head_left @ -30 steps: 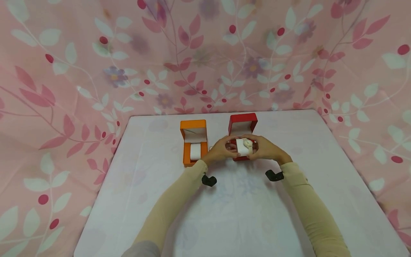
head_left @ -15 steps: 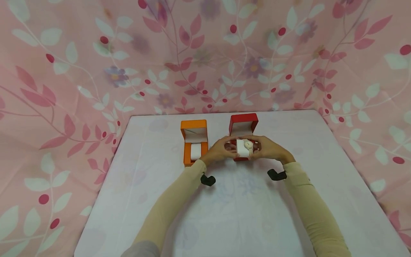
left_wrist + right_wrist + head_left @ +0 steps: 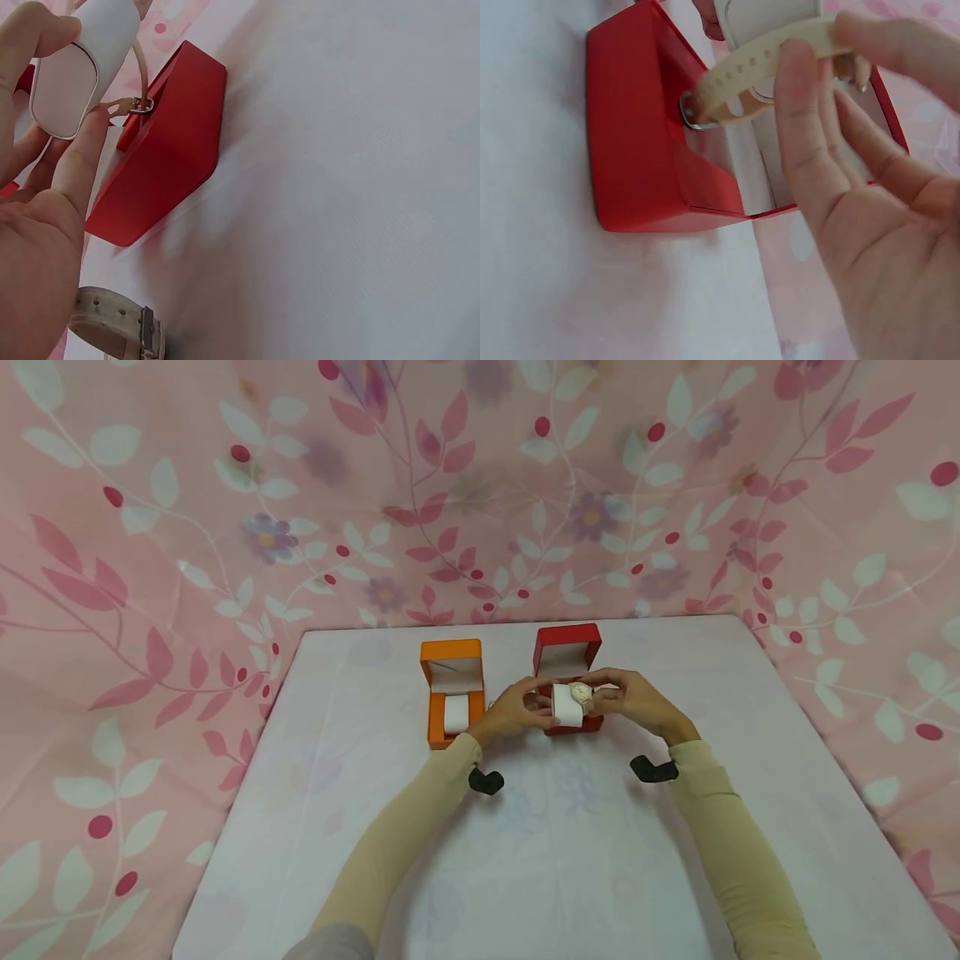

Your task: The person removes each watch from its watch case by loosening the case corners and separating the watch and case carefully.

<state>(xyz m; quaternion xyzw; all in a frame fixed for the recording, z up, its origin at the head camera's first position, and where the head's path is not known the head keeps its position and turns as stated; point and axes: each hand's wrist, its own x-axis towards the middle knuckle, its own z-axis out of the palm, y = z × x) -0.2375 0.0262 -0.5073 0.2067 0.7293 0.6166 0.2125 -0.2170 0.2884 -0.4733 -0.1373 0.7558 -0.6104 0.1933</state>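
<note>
In the head view, my left hand (image 3: 517, 708) grips a white watch cushion (image 3: 566, 705) just above the red watch box (image 3: 567, 634). A pale-strapped wristwatch (image 3: 581, 692) with a round face sits at the cushion's right end. My right hand (image 3: 637, 700) pinches its strap (image 3: 742, 64) between thumb and fingers, plainest in the right wrist view. The strap's buckle (image 3: 697, 112) hangs over the red box's opening. From the left wrist, thumb and fingers show round the cushion's end (image 3: 67, 90).
Left of the red box stands an orange watch box (image 3: 452, 649), lid raised, with a white cushion (image 3: 456, 715) inside. Another strap with a buckle (image 3: 112, 319) lies on the table close to my left hand. A floral cloth (image 3: 480, 493) hangs behind the white table (image 3: 570, 852).
My right hand has shifted right, its fingers off the cushion's end and now on the watch strap. My left hand and the cushion stay nearly in place.
</note>
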